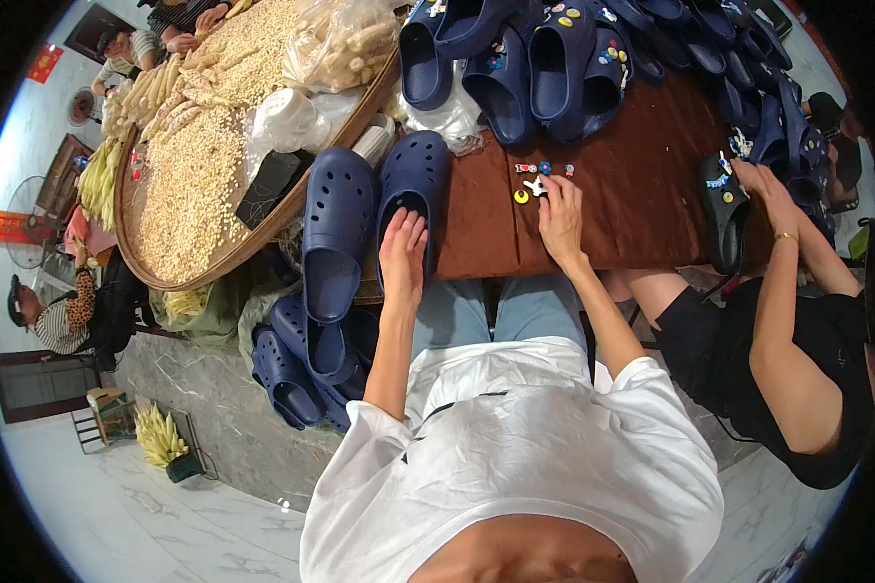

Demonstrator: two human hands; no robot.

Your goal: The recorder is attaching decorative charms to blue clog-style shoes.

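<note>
My left hand [403,251] rests at the foot opening of a navy perforated clog [415,160], palm inward, with fingers stretched out; it does not grip the shoe. A second navy clog [340,223] lies beside it on the left. Over the brown-covered table, my right hand [560,222] reaches with fingers extended to a small white shoe charm [534,187], its fingertips touching or just beside it. Around it lie a yellow round charm [521,196], a blue flower charm [544,168], a white-and-red charm [525,169] and a small charm [569,170].
A large woven tray [180,284] of corn kernels stands at left. Navy clogs [559,73] pile up at the table's far side; more clogs [292,374] hang or lie below left. At right, a co-worker's hands [770,199] work by a dark clog [724,219]. Other people sit farther off.
</note>
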